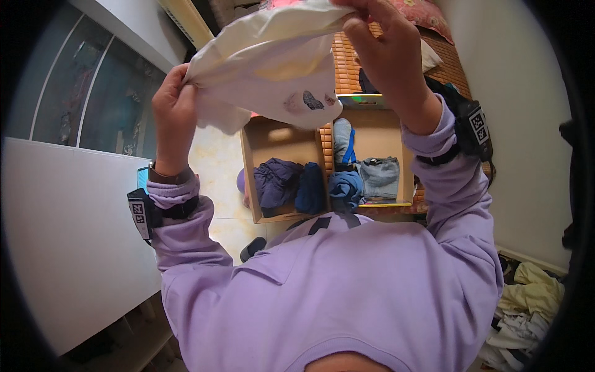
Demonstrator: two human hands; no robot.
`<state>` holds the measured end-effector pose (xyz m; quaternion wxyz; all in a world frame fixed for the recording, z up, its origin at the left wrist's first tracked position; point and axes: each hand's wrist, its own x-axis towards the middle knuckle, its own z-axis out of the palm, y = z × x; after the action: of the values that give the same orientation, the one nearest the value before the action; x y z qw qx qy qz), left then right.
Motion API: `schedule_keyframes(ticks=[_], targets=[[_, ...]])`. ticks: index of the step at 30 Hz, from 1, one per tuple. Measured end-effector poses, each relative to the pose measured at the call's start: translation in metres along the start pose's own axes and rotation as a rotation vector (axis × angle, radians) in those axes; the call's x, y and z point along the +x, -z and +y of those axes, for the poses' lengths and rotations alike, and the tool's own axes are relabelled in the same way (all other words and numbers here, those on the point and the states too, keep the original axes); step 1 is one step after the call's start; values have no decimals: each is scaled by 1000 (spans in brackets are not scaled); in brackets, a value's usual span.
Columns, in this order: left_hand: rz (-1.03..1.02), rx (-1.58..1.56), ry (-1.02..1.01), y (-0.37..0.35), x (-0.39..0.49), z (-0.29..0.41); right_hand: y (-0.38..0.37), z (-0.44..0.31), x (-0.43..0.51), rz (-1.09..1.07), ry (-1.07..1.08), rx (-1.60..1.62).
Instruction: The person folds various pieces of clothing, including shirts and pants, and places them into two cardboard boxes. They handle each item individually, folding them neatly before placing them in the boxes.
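A white cloth garment (260, 69) with a dark printed patch hangs stretched between my raised hands. My left hand (174, 111) pinches its left edge, and my right hand (383, 51) grips the upper right edge. Under the garment stand two open cardboard boxes. In the left box (283, 139) lie a dark purple folded garment (277, 182) and a navy blue rolled one (310, 188). The right box (374, 123) holds a grey folded garment (380, 176), a blue bundled one (345, 186) and a grey-and-blue item (344, 139). The white garment hides part of what lies behind it.
A bamboo-style mat (346, 65) extends beyond the boxes, with a pink floral textile (427, 18) at its far end. Heaped clothes (525, 307) lie at lower right. A white panel (79, 223) rises on the left, and a dark slipper (253, 249) is on the tiled floor (225, 186).
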<state>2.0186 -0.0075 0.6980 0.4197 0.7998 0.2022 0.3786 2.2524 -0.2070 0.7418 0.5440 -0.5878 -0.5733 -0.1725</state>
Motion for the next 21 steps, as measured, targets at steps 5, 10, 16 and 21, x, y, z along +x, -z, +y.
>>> schedule_keyframes(ticks=[5,10,16,21], targets=[[-168,-237,74,-4,-12,7,11,26,-19,1,-192,341],[-206,343,-394,-12,-2,13,23,36,-38,-179,-606,565],[-412,451,-67,-6,5,8,15,41,-44,-344,-665,521],[-541,88,-145,-11,-6,14,14,34,-53,-318,-716,649]])
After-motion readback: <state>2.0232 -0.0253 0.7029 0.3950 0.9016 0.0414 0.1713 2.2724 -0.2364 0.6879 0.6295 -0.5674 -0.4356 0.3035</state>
